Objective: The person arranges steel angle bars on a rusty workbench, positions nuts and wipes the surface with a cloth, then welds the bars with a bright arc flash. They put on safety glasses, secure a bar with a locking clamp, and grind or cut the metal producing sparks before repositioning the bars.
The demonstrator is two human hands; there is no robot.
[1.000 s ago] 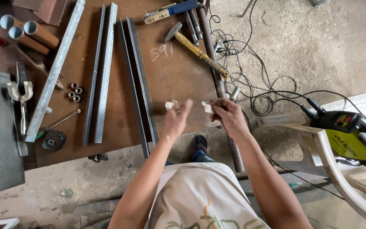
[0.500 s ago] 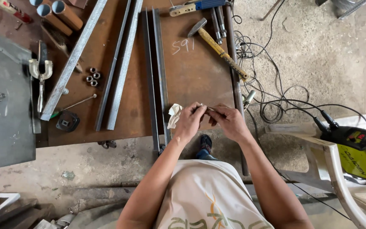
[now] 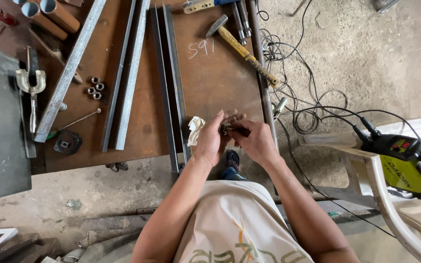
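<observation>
A small dark metal piece (image 3: 226, 129), mostly hidden, is clamped between the left hand (image 3: 210, 139) and right hand (image 3: 255, 141) fingers; a crumpled white rag (image 3: 195, 128) lies just left on the rusty brown bench (image 3: 210, 78).

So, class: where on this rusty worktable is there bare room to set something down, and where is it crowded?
Bare plate lies between the dark angle irons and the hammer, above the hands. A smaller patch lies below the nuts. The table's left side, with galvanised bars, clamp and pipes, is crowded.

Even daylight, soft shadows, edges perhaps slightly warped.
</observation>
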